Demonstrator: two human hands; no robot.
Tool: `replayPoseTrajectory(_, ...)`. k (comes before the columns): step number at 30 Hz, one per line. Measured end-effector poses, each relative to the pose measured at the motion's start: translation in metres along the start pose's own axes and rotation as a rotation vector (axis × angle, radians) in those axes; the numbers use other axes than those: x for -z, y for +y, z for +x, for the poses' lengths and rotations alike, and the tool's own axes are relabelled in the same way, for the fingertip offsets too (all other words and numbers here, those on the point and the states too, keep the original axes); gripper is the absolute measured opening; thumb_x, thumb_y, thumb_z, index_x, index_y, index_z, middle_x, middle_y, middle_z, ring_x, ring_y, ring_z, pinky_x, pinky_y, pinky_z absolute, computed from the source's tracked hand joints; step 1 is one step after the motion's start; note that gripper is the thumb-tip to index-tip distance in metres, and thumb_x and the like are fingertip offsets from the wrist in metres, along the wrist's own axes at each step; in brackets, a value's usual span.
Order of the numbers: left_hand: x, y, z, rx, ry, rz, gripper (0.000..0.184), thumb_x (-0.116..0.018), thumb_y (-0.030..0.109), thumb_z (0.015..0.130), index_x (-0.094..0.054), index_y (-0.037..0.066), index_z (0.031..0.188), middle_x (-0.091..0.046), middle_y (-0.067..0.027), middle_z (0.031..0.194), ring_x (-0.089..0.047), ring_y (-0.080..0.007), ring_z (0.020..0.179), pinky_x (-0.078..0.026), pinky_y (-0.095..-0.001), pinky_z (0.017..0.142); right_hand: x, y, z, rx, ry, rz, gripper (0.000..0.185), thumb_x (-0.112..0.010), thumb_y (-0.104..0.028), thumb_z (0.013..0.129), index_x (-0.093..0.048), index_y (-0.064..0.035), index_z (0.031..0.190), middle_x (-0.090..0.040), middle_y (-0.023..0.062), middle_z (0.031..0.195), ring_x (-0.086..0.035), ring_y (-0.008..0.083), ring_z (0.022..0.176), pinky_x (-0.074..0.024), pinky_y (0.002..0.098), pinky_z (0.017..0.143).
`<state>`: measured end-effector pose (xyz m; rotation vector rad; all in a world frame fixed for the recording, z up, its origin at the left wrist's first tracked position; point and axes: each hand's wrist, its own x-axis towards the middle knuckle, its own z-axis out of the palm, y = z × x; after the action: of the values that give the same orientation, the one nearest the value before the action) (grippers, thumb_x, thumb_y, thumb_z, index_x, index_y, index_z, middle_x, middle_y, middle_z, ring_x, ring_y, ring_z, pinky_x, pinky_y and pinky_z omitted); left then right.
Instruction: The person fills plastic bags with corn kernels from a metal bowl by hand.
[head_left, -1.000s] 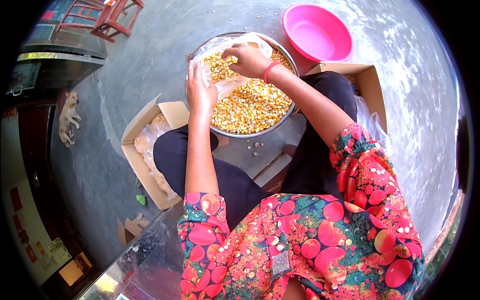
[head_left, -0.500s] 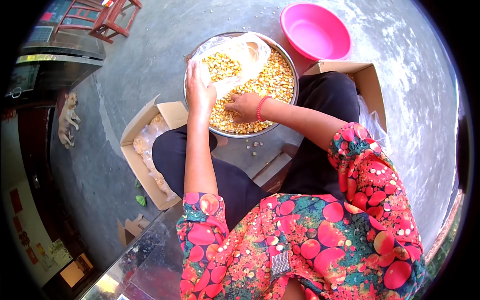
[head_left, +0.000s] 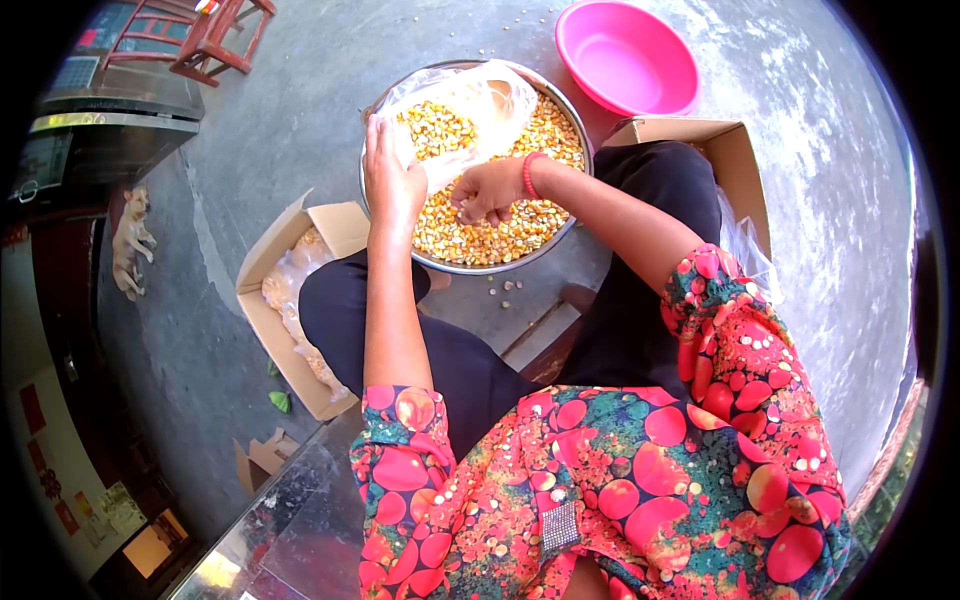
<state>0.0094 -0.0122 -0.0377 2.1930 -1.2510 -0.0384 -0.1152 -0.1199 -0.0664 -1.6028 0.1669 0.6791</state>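
A round metal-rimmed basin (head_left: 478,268) full of yellow corn kernels (head_left: 500,238) stands between my knees. A clear plastic bag (head_left: 505,112) with kernels inside lies open over the far left part of it. At the basin's left edge, my left hand (head_left: 392,180) holds the side of the bag, its thumb toward the kernels. My right hand (head_left: 487,190), with a red band at the wrist, is over the loose kernels just below the bag, its fingers curled together. Whether kernels are inside those fingers is hidden.
A pink basin (head_left: 628,60) sits at the upper right. Cardboard boxes stand beside both knees, the left one (head_left: 290,365) holding bagged light-coloured pieces, the right one (head_left: 745,180) holding plastic. A dog (head_left: 131,245) lies at the left, near a wooden chair (head_left: 215,40).
My right hand moved from above the bag down into the loose kernels, then rose slightly with its fingers curled. My left hand has stayed at the bag's side.
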Motion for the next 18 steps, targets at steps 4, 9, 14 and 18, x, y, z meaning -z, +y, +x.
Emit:
replayPoseTrajectory(4,0.0,0.0,0.001,-0.011,-0.008,0.0,0.059,-0.053,-0.005,0.066,-0.039,-0.007,0.123,-0.032,-0.0217,0.135,-0.035,-0.0346,0.123,-0.029,-0.0357,0.102,0.016,-0.02,-0.013,0.131,0.021,0.131,0.008,-0.054,-0.012,0.079,-0.056,-0.0059,0.083,-0.054,0.0,0.068,-0.052,0.0085,0.056,-0.0439,0.0215,0.047)
replayPoseTrajectory(9,0.002,0.003,0.0,0.006,-0.024,-0.003,0.061,-0.054,-0.005,0.065,-0.039,-0.007,0.124,-0.032,-0.0219,0.135,-0.035,-0.034,0.123,-0.029,-0.0353,0.103,0.03,-0.026,-0.01,0.192,0.367,0.211,0.013,-0.054,-0.014,0.082,-0.058,-0.006,0.091,-0.055,-0.0005,0.068,-0.053,0.0074,0.055,-0.0456,0.0211,0.048)
replayPoseTrajectory(14,0.003,0.003,-0.001,0.004,-0.035,-0.009,0.062,-0.054,-0.005,0.065,-0.039,-0.006,0.125,-0.032,-0.0218,0.135,-0.035,-0.0339,0.123,-0.028,-0.0352,0.103,0.035,-0.023,-0.002,0.352,0.627,0.142,0.032,-0.058,-0.016,0.082,-0.053,-0.0064,0.112,-0.052,0.01,0.113,-0.055,0.0182,0.098,-0.0526,0.0273,0.065)
replayPoseTrajectory(18,0.004,0.002,-0.001,0.007,-0.034,-0.026,0.062,-0.052,-0.004,0.065,-0.038,-0.004,0.126,-0.033,-0.0224,0.135,-0.032,-0.0327,0.125,-0.027,-0.0346,0.103,0.043,-0.014,-0.009,0.341,0.925,-0.63,0.025,-0.057,-0.016,0.079,-0.059,-0.0093,0.103,-0.055,0.0087,0.11,-0.058,0.0158,0.088,-0.0513,0.0259,0.059)
